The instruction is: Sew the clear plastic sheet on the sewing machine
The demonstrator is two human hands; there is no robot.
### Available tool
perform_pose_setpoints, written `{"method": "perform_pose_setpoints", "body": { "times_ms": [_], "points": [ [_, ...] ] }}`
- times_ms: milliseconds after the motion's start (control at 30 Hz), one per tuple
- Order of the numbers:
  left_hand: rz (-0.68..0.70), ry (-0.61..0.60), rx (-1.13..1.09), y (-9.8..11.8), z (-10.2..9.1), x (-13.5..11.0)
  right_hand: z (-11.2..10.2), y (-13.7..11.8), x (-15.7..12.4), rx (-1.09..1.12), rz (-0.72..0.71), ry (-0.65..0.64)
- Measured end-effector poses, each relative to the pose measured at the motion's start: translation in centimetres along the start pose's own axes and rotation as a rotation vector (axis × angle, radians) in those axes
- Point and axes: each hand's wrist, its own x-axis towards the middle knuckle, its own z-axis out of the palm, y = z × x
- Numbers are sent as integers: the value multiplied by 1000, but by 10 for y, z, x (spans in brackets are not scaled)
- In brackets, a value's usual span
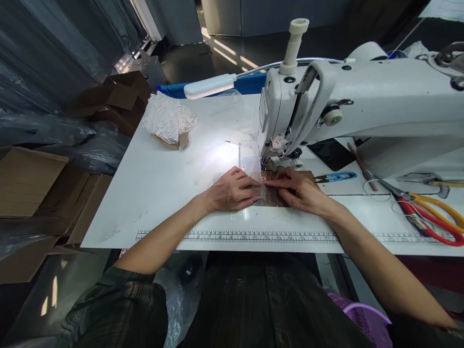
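Note:
Under the presser foot of the white sewing machine (277,108) lies a sheer whitish piece of fabric (258,192) with small red marks. My left hand (235,189) is closed over its left side, fingertips pressed together on it near the needle. From the right, my right hand (300,191) reaches in with its index finger stretched to the fabric's edge, the thumb apart below. A brown plate (279,198) shows beneath and between the hands. Blue thread snips (337,177) lie just right of my right hand. The needle tip is too small to make out.
White lace (168,116) sits piled at the back left. Red and orange-handled scissors (435,212) and a dark phone-like slab (332,153) lie on the right. A lamp (210,87) hangs over the table, with a printed ruler (232,237) along its front. Cardboard boxes (32,183) stand left.

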Motion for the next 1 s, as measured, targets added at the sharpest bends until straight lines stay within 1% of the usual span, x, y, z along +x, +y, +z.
{"method": "perform_pose_setpoints", "body": {
  "times_ms": [133, 233, 433, 667, 767, 867, 1000],
  "points": [
    [-5, -6, 30, 1, 0, -1, 7, 2, 0, -153, -5, -7],
    [3, -12, 34, 1, 1, -2, 10, 2, 0, -211, -23, 2],
    [46, 32, 28, 0, 2, -3, 12, 2, 0, -246, -42, 27],
    [44, 35, 51, -3, 3, -1, 13, 2, -1, -233, -54, 55],
    [56, 27, 87, -1, 1, 0, 15, 2, -2, -264, -54, 41],
    [94, 23, 146, 1, -1, 0, 17, 0, -2, -342, -52, 14],
    [119, 14, 157, 1, -1, -1, 18, -6, 2, -452, -8, -21]
  ]
}}
